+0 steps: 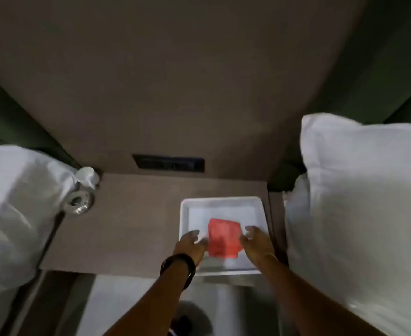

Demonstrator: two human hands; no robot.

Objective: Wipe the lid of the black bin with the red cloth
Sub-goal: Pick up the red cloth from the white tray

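I saw the red cloth [224,238] lying in a white tray [221,202] on the bench [127,214], left hand [192,246] and right hand [256,241] flanking it — both grips spread, holding nothing.

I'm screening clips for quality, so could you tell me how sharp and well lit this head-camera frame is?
Head view: dim and soft overall; both the left hand and right hand are motion-blurred beside the red cloth in the white tray; wide-angle bending curves the pillows; no harsh glare.
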